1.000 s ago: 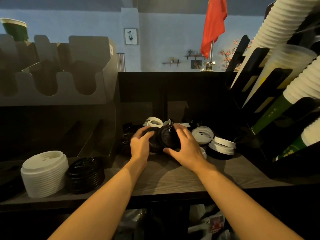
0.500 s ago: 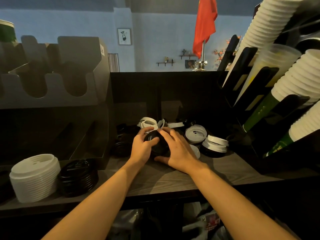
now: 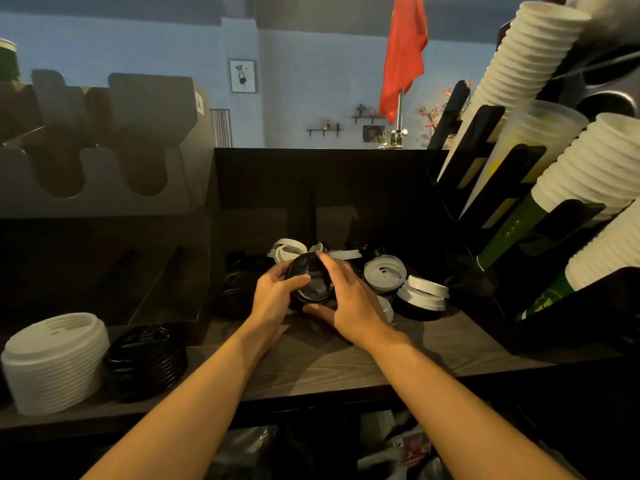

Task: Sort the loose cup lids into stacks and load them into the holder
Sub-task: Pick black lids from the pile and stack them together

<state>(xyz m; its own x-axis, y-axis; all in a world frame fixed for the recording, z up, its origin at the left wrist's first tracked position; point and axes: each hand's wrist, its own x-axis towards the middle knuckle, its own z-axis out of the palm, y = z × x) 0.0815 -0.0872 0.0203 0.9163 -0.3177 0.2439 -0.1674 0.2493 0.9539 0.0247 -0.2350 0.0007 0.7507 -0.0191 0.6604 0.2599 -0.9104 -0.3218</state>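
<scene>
A small stack of black lids [image 3: 311,279] is held between both my hands over the dark wooden counter [image 3: 346,362]. My left hand [image 3: 273,299] grips its left side and my right hand [image 3: 349,299] wraps over its right side and front. Behind and to the right lie loose white lids [image 3: 384,273] and black lids [image 3: 239,289] in a jumble. At the far left stand a tall stack of white lids [image 3: 55,358] and a shorter stack of black lids [image 3: 145,358]. The dark slotted lid holder [image 3: 104,202] rises at the left.
A rack of slanted paper cup stacks [image 3: 561,161] fills the right side and overhangs the counter. A dark back wall [image 3: 311,181] closes off the counter behind the lids. Bags and clutter [image 3: 381,445] lie below the counter edge.
Both hands have closed in together on the black lids and lifted them slightly, tilting the top face towards me. The view has shifted a little to the right.
</scene>
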